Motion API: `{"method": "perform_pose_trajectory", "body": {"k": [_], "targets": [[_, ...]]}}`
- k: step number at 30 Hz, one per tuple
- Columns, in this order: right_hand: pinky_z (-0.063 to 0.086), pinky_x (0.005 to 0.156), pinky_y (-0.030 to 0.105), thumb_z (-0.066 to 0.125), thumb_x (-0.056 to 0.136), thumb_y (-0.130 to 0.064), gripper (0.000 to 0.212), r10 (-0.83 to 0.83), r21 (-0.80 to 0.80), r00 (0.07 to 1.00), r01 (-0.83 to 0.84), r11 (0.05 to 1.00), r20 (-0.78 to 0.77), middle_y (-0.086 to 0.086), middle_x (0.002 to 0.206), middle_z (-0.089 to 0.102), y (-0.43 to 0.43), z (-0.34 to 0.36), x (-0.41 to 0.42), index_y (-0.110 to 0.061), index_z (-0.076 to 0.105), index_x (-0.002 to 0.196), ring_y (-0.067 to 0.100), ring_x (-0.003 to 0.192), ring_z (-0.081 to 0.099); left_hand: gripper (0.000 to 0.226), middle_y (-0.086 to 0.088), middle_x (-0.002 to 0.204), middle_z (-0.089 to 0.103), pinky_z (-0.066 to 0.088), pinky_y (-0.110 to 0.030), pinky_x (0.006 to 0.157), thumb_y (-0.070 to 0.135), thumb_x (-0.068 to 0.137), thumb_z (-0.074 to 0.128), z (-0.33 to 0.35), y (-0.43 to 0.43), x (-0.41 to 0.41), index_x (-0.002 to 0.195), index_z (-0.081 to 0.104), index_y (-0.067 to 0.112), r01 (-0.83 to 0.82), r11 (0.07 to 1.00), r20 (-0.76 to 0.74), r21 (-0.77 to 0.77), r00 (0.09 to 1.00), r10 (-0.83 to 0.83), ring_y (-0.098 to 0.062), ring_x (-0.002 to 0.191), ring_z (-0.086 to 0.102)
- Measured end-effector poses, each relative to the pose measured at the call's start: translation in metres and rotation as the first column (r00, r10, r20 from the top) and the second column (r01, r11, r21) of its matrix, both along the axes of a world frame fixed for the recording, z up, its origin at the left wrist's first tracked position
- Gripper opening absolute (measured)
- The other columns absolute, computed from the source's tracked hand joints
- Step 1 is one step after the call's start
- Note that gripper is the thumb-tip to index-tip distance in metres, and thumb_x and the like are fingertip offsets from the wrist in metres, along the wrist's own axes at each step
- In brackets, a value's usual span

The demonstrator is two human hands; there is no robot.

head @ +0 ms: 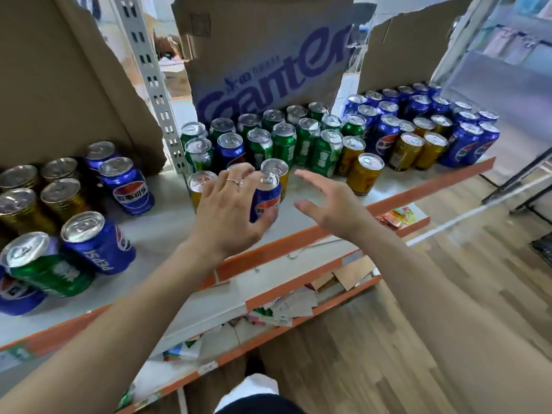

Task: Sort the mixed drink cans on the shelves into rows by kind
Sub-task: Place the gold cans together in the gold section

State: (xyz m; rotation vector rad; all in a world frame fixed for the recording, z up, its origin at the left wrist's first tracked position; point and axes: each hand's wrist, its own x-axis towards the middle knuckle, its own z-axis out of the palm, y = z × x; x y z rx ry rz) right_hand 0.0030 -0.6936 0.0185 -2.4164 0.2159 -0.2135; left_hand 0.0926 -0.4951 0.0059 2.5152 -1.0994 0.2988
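Note:
My left hand [230, 210] grips a blue Pepsi can [266, 201] near the front of the white shelf [167, 231], thumb and fingers curled round it. Gold cans stand right beside it: one [199, 186] to its left, one [279, 171] behind it. My right hand [331, 201] hovers open just right of the can, fingers spread, holding nothing. A gold can [366, 174] stands alone to the right of that hand. Behind are several green cans [283, 144] with one blue can [231, 149] among them. Farther right stand blue cans [466, 141] and gold cans [418, 150].
On the left shelf section stand gold cans [24, 201], blue cans [128, 186] and a tilted green can [44, 267]. A grey shelf post [155, 85] divides the sections. Cardboard boxes [268, 55] stand at the back. Orange shelf edges [298, 240] run below, with packets on the lower shelves.

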Motion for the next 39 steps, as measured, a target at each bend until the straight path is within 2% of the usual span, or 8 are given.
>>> {"method": "perform_pose_trajectory", "body": {"k": [14, 18, 22, 25, 29, 33, 36, 39], "targets": [[0.033, 0.096, 0.018, 0.069, 0.089, -0.021, 0.071, 0.08, 0.007, 0.981, -0.08, 0.997, -0.177, 0.011, 0.143, 0.053, -0.036, -0.036, 0.109, -0.011, 0.034, 0.151, 0.024, 0.131, 0.049, 0.078, -0.009, 0.129, 0.059, 0.041, -0.043, 0.094, 0.062, 0.082, 0.052, -0.009, -0.042, 0.043, 0.142, 0.046, 0.013, -0.033, 0.961, 0.002, 0.273, 0.999, 0.033, -0.032, 0.113, 0.055], [0.043, 0.094, 0.025, 0.07, 0.084, -0.022, 0.058, 0.156, -0.003, 0.979, -0.158, 0.988, -0.131, 0.007, 0.128, 0.063, -0.041, -0.042, 0.123, -0.013, 0.049, 0.137, 0.023, 0.118, 0.058, 0.079, -0.009, 0.125, 0.063, 0.039, -0.042, 0.097, 0.058, 0.079, 0.066, -0.007, -0.045, 0.043, 0.141, 0.047, 0.013, -0.052, 0.957, 0.003, 0.284, 0.999, 0.053, -0.03, 0.115, 0.055], [0.053, 0.089, 0.039, 0.081, 0.074, -0.019, 0.045, 0.153, 0.069, 0.984, -0.147, 0.987, -0.091, -0.002, 0.104, 0.069, -0.054, -0.042, 0.12, -0.024, 0.057, 0.113, 0.017, 0.096, 0.065, 0.081, -0.008, 0.123, 0.064, 0.037, -0.041, 0.097, 0.061, 0.073, 0.07, -0.004, -0.048, 0.036, 0.136, 0.053, 0.014, -0.113, 0.968, -0.043, 0.224, 0.991, 0.125, -0.03, 0.114, 0.057], [0.046, 0.092, 0.024, 0.082, 0.075, -0.014, 0.056, 0.171, 0.118, 0.984, -0.163, 0.979, -0.057, -0.003, 0.114, 0.059, -0.071, -0.035, 0.105, -0.017, 0.053, 0.122, 0.015, 0.102, 0.058, 0.083, -0.011, 0.126, 0.064, 0.043, -0.042, 0.099, 0.061, 0.069, 0.065, 0.001, -0.052, 0.026, 0.137, 0.054, 0.013, -0.165, 0.979, -0.114, 0.121, 0.977, 0.179, -0.032, 0.116, 0.057], [0.043, 0.1, 0.025, 0.081, 0.075, -0.012, 0.066, 0.165, 0.161, 0.986, -0.16, 0.974, -0.017, 0.003, 0.125, 0.052, -0.111, -0.016, 0.068, -0.016, 0.046, 0.131, 0.017, 0.114, 0.053, 0.078, -0.007, 0.126, 0.061, 0.047, -0.039, 0.097, 0.05, 0.073, 0.079, 0.015, -0.07, 0.006, 0.136, 0.053, 0.014, -0.198, 0.974, -0.173, -0.11, 0.969, 0.177, -0.027, 0.114, 0.058], [0.039, 0.087, 0.004, 0.082, 0.074, -0.005, 0.062, 0.148, 0.223, 0.988, -0.152, 0.963, 0.034, -0.011, 0.109, 0.055, -0.162, 0.01, 0.025, -0.017, 0.047, 0.124, 0.001, 0.101, 0.052, 0.076, -0.004, 0.123, 0.06, 0.045, -0.035, 0.098, 0.045, 0.073, 0.083, 0.033, -0.114, -0.011, 0.136, 0.053, 0.015, -0.157, 0.97, -0.168, -0.187, 0.978, 0.126, -0.022, 0.112, 0.057], [0.047, 0.096, 0.021, 0.082, 0.075, -0.007, 0.063, 0.126, 0.265, 0.991, -0.134, 0.955, 0.047, -0.008, 0.118, 0.059, -0.2, 0.023, -0.002, -0.023, 0.047, 0.126, 0.007, 0.111, 0.057, 0.077, -0.004, 0.125, 0.06, 0.043, -0.03, 0.1, 0.041, 0.072, 0.087, 0.037, -0.158, -0.022, 0.136, 0.054, 0.013, -0.12, 0.97, -0.196, -0.21, 0.977, 0.079, -0.02, 0.114, 0.056], [0.05, 0.093, 0.02, 0.08, 0.077, -0.003, 0.062, 0.082, 0.31, 0.995, -0.094, 0.946, 0.053, -0.003, 0.122, 0.059, -0.238, 0.027, -0.029, -0.021, 0.048, 0.128, 0.009, 0.111, 0.06, 0.077, -0.005, 0.124, 0.061, 0.041, -0.023, 0.098, 0.036, 0.072, 0.088, 0.038, -0.204, -0.035, 0.136, 0.054, 0.01, -0.049, 0.971, -0.221, -0.235, 0.975, -0.004, -0.018, 0.114, 0.056]]}}
